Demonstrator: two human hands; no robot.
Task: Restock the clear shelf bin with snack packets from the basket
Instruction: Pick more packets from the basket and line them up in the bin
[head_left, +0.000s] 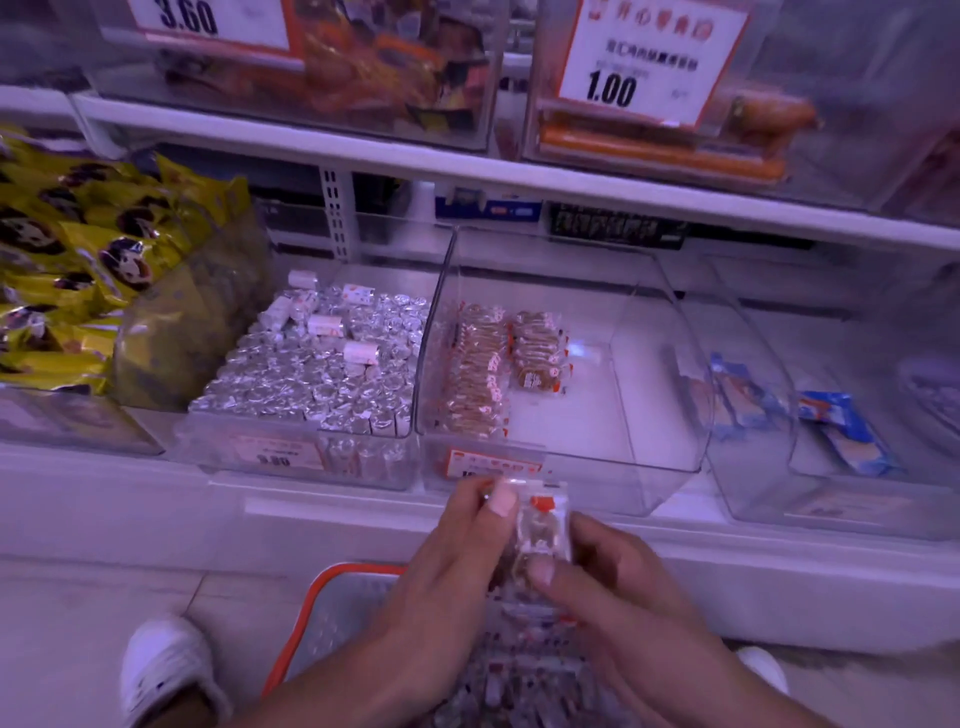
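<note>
A: From the head view, where is the stock?

B: Both hands hold a small stack of packets (540, 525) just in front of the bin (649, 483), below its front lip and above the basket (332, 577). The left hand (457, 540) pinches the stack's top and left edge; its thumb tip lies on the top packet. The right hand (618, 577) curls round the right side, thumb pressed on the lower face. So the fingers (501, 499) of both hands are closed on packets, not spread.

A: How will they handle?

B: My guess: very light, clear glossy film around a small brownish snack, so slick and crinkly, and likely to slide over each other if the stack is squeezed only at one end. The contents look firm enough for a gentle pinch. I would hold across the short sides, thumbs on the face, as now.

A: And inside the bin?

B: Two rows (483, 364) of the same packets stand against its left wall; the rest of the bin floor to their right is bare. More packets lie in the basket, beneath the hands, though blurred.

A: Neighbours?

B: Left of the bin, a bin of silver foil pieces (322, 364); right of it, blue wrappers (852, 431).
</note>
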